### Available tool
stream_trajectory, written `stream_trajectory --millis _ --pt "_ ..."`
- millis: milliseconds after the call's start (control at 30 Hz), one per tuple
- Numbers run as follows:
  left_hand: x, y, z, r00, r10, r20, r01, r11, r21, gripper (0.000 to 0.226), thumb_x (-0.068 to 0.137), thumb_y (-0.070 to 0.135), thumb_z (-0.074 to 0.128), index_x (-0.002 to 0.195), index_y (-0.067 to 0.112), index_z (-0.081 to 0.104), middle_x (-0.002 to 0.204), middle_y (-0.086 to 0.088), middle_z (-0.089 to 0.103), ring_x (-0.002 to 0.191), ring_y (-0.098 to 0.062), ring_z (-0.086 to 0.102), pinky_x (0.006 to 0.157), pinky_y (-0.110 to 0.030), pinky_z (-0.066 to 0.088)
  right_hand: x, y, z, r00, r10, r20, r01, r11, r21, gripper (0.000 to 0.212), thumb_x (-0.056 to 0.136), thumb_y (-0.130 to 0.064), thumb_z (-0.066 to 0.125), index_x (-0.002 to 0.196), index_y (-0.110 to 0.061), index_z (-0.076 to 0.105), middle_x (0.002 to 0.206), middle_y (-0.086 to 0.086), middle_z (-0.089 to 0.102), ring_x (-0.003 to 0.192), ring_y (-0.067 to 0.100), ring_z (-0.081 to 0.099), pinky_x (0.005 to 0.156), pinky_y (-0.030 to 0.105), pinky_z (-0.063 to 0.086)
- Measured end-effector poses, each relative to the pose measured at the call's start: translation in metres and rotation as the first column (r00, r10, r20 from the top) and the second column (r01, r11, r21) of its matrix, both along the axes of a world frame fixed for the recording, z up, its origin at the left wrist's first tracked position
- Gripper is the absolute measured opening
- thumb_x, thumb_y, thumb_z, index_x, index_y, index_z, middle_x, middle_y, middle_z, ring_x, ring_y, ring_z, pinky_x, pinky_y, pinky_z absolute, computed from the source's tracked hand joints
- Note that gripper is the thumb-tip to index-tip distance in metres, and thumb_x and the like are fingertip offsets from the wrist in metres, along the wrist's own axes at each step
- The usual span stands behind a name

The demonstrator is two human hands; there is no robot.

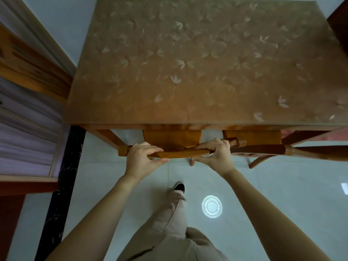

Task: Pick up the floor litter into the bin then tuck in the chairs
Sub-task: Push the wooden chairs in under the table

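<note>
Both hands are clamped on the top rail of a chair (180, 153). The left hand (143, 157) holds the rail near its left end and the right hand (216, 155) holds it near its right end. On each, the fingers curl over the top and the thumb hooks underneath. The hands are apart, with a bare stretch of rail between them.

Just beyond the hands, the chair's seat (171, 138) reaches under the near edge of the table (188, 63). The table's brown, leaf-patterned top spreads away from the hands.

Just right of the right hand stands a second chair (263, 149), its seat also under the table edge. The two chairs' rails come very close by the right hand; whether they touch cannot be told.

Below the hands, between the forearms, a dark shoe (179, 186) rests on the pale tiled floor (282, 185). A round glare (211, 206) lies on the tiles nearer the right forearm. Well left of the left hand is a wooden cabinet (28, 72).
</note>
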State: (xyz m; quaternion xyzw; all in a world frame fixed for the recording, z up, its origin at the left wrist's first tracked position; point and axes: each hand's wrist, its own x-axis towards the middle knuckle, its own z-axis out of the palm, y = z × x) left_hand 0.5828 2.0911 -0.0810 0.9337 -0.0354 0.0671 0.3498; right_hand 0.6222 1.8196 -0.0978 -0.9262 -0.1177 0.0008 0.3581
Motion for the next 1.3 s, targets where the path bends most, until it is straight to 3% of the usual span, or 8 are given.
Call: stream_trajectory --millis 233,333,600,733,933,1067,1200,1300 --pt "0.033 0.018 -0.004 0.999 -0.008 -0.047 0.008 1.0 0.009 0.046 0.062 0.064 0.07 0.087 0.026 0.078 0.084 0.015 0.071 0.08 -0.002 0.061 0.074 -0.028 0.046 0.021 0.016 -0.002 0.999 -0.052 -0.005 0.052 0.999 -0.011 0.04 0.057 -0.056 0.084 0.088 -0.033 0.077 0.083 -0.025 0.061 0.08 0.002 0.046 0.089 0.009 0.02" --pt "0.04 0.025 -0.002 0.997 -0.015 -0.071 0.015 1.0 0.008 0.048 0.061 0.066 0.069 0.086 0.027 0.078 0.083 0.016 0.07 0.081 -0.001 0.06 0.076 -0.023 0.043 0.023 0.023 -0.004 0.996 -0.079 -0.041 0.08 0.997 0.017 0.046 0.058 -0.072 0.073 0.087 -0.037 0.076 0.081 -0.015 0.064 0.084 0.012 0.05 0.089 0.008 0.018" --pt "0.053 0.041 0.001 0.987 -0.022 -0.159 0.018 0.999 -0.027 0.05 0.058 0.073 0.067 0.088 0.033 0.077 0.083 0.021 0.066 0.083 0.001 0.058 0.081 -0.029 0.043 0.029 0.041 0.001 0.995 -0.093 -0.046 0.094 0.996 0.011 0.045 0.057 -0.066 0.077 0.086 -0.032 0.077 0.067 -0.023 0.054 0.082 0.013 0.047 0.082 0.031 0.027" --pt "0.052 0.041 -0.003 0.984 -0.005 -0.176 0.002 1.0 -0.017 0.054 0.058 0.075 0.066 0.091 0.034 0.076 0.084 0.016 0.065 0.085 -0.007 0.057 0.078 -0.025 0.037 0.031 0.037 -0.002 0.989 -0.091 -0.12 0.09 0.996 -0.015 0.043 0.06 -0.066 0.078 0.091 -0.036 0.076 0.08 -0.011 0.064 0.094 0.015 0.047 0.084 0.025 0.022" --pt "0.043 0.031 -0.001 0.973 0.058 -0.221 -0.061 0.998 -0.011 0.042 0.062 0.057 0.08 0.095 0.032 0.076 0.085 0.014 0.061 0.09 -0.015 0.054 0.076 -0.027 0.036 0.032 0.031 -0.001 0.985 -0.062 -0.162 0.055 0.997 -0.05 0.046 0.059 -0.069 0.075 0.094 -0.039 0.076 0.089 -0.009 0.062 0.097 0.022 0.046 0.075 0.023 0.017" --pt "0.029 0.029 -0.006 0.98 0.053 -0.194 -0.065 0.996 -0.055 0.047 0.059 0.067 0.073 0.092 0.033 0.076 0.084 0.018 0.064 0.085 -0.008 0.057 0.08 -0.028 0.038 0.027 0.029 0.001 0.983 -0.032 -0.179 0.031 0.999 -0.013 0.052 0.057 -0.075 0.069 0.093 -0.039 0.076 0.092 -0.013 0.066 0.1 0.015 0.046 0.085 0.024 0.019" --pt "0.023 0.028 -0.002 0.984 0.054 -0.171 -0.065 0.996 -0.064 0.04 0.062 0.057 0.081 0.092 0.03 0.077 0.082 0.016 0.065 0.081 -0.007 0.058 0.077 -0.024 0.035 0.023 0.033 0.009 0.982 -0.049 -0.185 0.044 0.999 -0.031 0.043 0.062 -0.059 0.08 0.095 -0.032 0.077 0.092 -0.014 0.067 0.1 0.015 0.046 0.088 0.028 0.021" --pt "0.023 0.032 -0.004 0.981 0.057 -0.186 -0.07 0.995 -0.066 0.042 0.06 0.059 0.081 0.092 0.032 0.077 0.082 0.015 0.065 0.081 -0.009 0.059 0.076 -0.021 0.036 0.019 0.035 0.009 0.981 -0.044 -0.191 0.045 0.999 -0.002 0.048 0.058 -0.069 0.073 0.092 -0.035 0.077 0.093 -0.015 0.069 0.101 0.015 0.047 0.091 0.031 0.023"
